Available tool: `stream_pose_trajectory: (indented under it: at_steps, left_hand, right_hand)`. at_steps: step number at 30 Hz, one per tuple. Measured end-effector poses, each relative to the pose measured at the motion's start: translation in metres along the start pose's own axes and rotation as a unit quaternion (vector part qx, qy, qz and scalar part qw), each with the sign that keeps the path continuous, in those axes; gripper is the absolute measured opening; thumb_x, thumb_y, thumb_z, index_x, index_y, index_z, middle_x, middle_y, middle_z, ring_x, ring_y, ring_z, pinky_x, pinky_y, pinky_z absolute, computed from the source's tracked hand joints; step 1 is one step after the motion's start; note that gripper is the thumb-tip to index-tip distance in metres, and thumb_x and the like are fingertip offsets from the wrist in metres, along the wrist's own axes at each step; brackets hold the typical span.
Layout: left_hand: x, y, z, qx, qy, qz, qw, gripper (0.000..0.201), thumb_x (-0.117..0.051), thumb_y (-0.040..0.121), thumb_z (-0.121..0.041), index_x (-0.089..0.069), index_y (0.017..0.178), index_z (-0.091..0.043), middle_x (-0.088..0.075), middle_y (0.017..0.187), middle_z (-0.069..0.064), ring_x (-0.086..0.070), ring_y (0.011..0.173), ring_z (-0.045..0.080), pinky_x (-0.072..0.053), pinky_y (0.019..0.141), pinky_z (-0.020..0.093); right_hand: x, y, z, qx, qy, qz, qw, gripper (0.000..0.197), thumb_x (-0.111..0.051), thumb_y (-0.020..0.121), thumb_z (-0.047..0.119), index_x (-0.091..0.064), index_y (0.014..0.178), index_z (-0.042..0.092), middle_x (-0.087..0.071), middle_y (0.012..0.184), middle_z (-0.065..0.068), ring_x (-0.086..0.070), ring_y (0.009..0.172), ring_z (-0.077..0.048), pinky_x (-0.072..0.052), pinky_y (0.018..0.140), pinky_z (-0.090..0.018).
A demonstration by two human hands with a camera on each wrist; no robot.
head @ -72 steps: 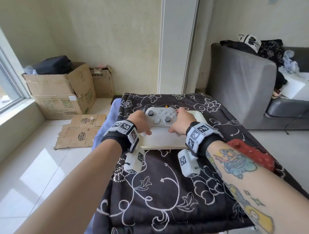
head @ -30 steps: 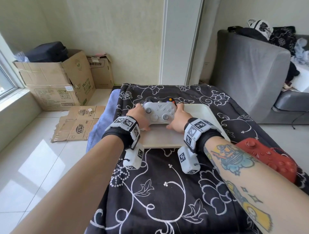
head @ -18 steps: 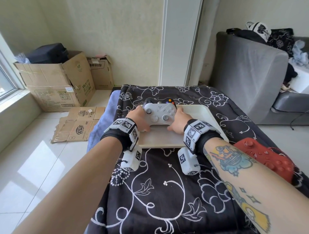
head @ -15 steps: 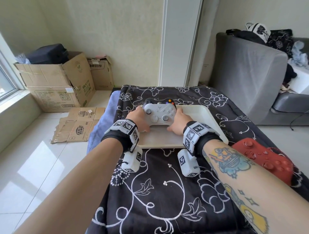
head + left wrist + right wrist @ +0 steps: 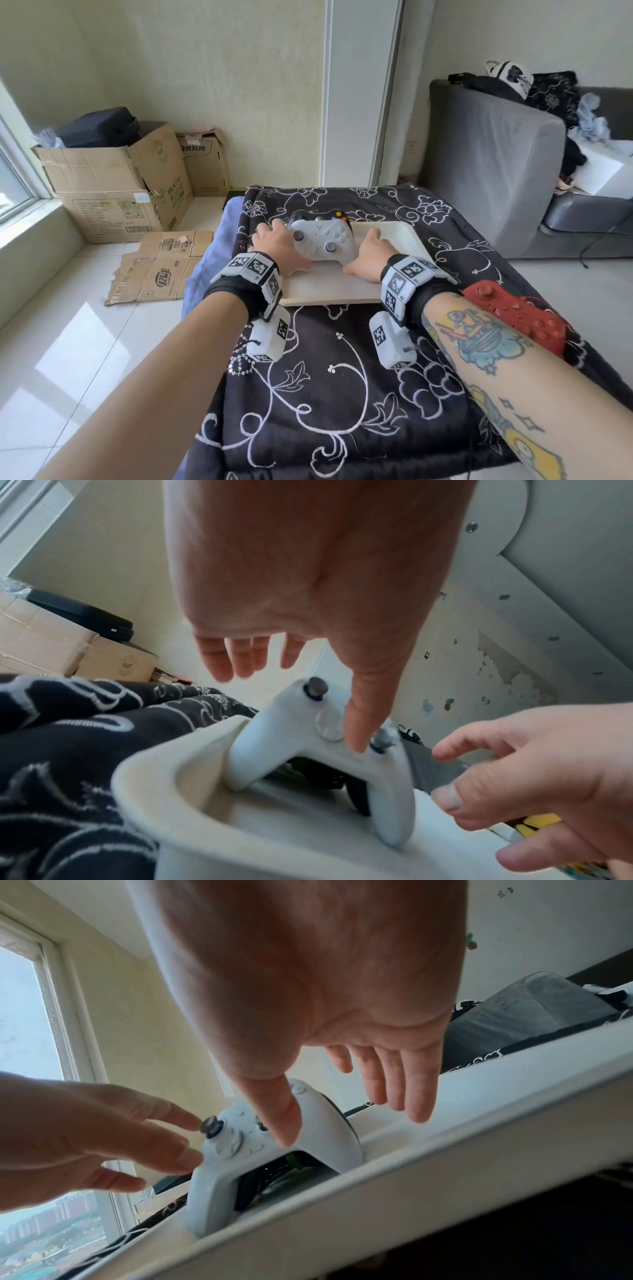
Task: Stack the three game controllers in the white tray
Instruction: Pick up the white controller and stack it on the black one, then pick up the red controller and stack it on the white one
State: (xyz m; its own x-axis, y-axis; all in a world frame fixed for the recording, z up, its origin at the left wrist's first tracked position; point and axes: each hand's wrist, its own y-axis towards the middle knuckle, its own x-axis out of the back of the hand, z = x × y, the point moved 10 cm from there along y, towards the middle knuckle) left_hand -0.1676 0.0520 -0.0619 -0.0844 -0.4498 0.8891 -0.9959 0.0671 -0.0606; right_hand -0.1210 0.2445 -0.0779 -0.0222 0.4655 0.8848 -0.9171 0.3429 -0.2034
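Head view: white pad sits atop black pad in tray, at the tray's 10 o'clock. Left hand and right hand flank it, fingers released, spread. Red pad lies on the patterned cloth at 4 o'clock of the tray, outside it.

Left wrist: left fingers straight, clear of the white pad; whether the thumb touches it, cannot tell.

Right wrist: right fingers straight; thumb lies over the pad's face; grips stand in the tray.
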Motion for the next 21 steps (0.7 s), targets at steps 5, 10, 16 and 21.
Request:
stream_pose_trajectory:
  at_steps: [5, 10, 16, 21]
  left_hand:
    - [0.010, -0.031, -0.018, -0.027, -0.010, -0.008, 1.000, 0.096, -0.081, 0.066, -0.045, -0.032, 0.143, -0.014, -0.032, 0.141, 0.011, -0.030, 0.135, 0.031, -0.032, 0.109, 0.042]
    - [0.006, -0.063, -0.053, -0.088, -0.034, -0.008, 0.995, 0.088, -0.077, 0.070, -0.047, -0.038, 0.144, -0.018, -0.034, 0.144, 0.010, -0.030, 0.137, 0.030, -0.030, 0.113, 0.041]
    - [-0.037, -0.106, -0.122, -0.187, -0.062, 0.077, 0.977, 0.047, -0.067, 0.086, -0.033, -0.061, 0.127, -0.011, -0.061, 0.129, 0.006, -0.055, 0.122, 0.023, -0.040, 0.093, 0.024]
    - [-0.081, -0.127, -0.161, -0.206, -0.050, 0.138, 0.968, 0.064, -0.069, 0.080, -0.042, -0.052, 0.133, -0.012, -0.060, 0.132, 0.004, -0.058, 0.119, 0.023, -0.045, 0.101, 0.034]
  right_hand:
    - [0.016, -0.033, -0.018, -0.001, 0.014, -0.022, 1.000, 0.085, -0.071, 0.081, 0.026, -0.020, 0.145, 0.005, -0.037, 0.142, -0.019, -0.041, 0.132, -0.037, -0.038, 0.105, -0.041]
    - [0.034, -0.061, -0.048, -0.005, 0.016, -0.046, 0.999, 0.091, -0.071, 0.076, 0.033, -0.019, 0.146, 0.008, -0.033, 0.143, -0.019, -0.034, 0.134, -0.038, -0.035, 0.106, -0.039]
    - [0.065, -0.096, -0.124, -0.053, -0.047, -0.097, 0.993, 0.108, -0.077, 0.059, 0.051, -0.020, 0.145, 0.019, -0.028, 0.145, -0.012, -0.026, 0.139, -0.034, -0.028, 0.112, -0.049]
    - [0.080, -0.115, -0.188, -0.117, -0.046, -0.108, 0.986, 0.118, -0.085, 0.049, 0.050, -0.018, 0.142, 0.021, -0.022, 0.140, -0.012, -0.022, 0.134, -0.034, -0.029, 0.111, -0.049]
